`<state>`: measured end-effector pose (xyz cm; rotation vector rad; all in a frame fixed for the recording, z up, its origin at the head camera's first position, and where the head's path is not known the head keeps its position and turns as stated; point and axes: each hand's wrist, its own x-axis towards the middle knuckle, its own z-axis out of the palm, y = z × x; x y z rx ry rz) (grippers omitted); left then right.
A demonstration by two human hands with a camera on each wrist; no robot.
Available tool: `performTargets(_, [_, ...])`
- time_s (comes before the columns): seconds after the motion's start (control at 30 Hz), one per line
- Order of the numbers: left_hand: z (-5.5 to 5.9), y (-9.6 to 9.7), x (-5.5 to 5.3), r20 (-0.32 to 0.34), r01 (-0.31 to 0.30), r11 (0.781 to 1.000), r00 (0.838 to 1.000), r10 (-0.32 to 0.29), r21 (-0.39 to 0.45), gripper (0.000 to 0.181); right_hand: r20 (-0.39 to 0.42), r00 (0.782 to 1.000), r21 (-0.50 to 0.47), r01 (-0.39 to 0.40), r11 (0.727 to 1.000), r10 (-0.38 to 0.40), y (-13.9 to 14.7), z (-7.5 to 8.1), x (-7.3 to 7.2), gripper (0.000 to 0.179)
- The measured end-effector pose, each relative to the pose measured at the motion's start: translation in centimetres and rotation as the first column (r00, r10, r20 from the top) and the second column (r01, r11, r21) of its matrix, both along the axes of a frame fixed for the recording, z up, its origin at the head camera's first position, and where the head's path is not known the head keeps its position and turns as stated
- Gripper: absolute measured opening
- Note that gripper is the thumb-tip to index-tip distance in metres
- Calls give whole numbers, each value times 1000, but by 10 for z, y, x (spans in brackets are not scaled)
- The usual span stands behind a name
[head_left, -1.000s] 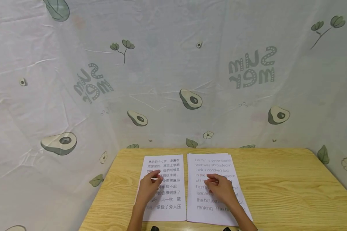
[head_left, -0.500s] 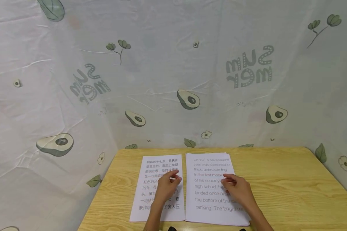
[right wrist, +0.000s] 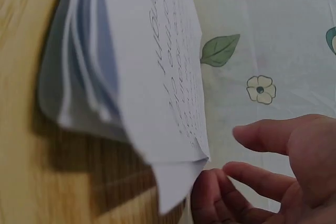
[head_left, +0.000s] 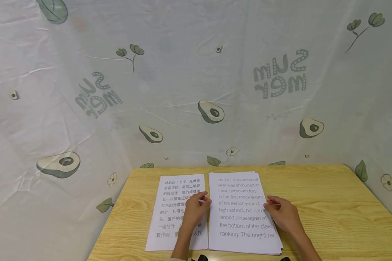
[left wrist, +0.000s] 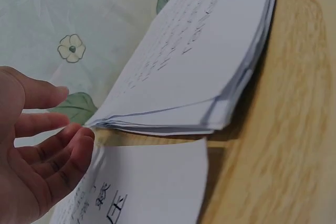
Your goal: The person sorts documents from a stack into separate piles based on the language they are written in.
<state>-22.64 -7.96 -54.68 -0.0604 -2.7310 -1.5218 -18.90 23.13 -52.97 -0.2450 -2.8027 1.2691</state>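
Observation:
A stack of white sheets with printed English text (head_left: 240,214) lies flat, its side edges slightly uneven in the wrist views. Left of it lies paper with printed Chinese text (head_left: 170,217). Over the Chinese page's right part, my left hand (head_left: 196,210) has its fingertips near the stack's left edge; thumb and loosely bent fingers stand apart in the left wrist view. My right hand (head_left: 284,214) is at the stack's right edge. In the right wrist view, its fingers (right wrist: 207,195) are against or very near the paper edge, thumb apart. Whether either hand touches the stack, I cannot tell.
The papers lie on a wood-grain table (head_left: 330,214). Behind and at the left hangs a pale cloth (head_left: 170,87) printed with avocados, leaves and flowers. A narrow gap separates the two lots of paper.
Both hands have moved right: the left from the Chinese page's middle to its right side, the right from over the English text to the stack's right edge. The papers stay in place.

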Motion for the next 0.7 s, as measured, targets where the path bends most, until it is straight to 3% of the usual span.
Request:
performTargets(0.23, [-4, 4, 1, 12, 1, 999, 1000, -1, -34, 44, 58, 997, 20, -61, 998, 60, 2, -5, -4, 54])
performTargets(0.7, [-9, 8, -4, 5, 19, 996, 1000, -19, -90, 39, 37, 994, 76, -106, 992, 103, -7, -3, -4, 50])
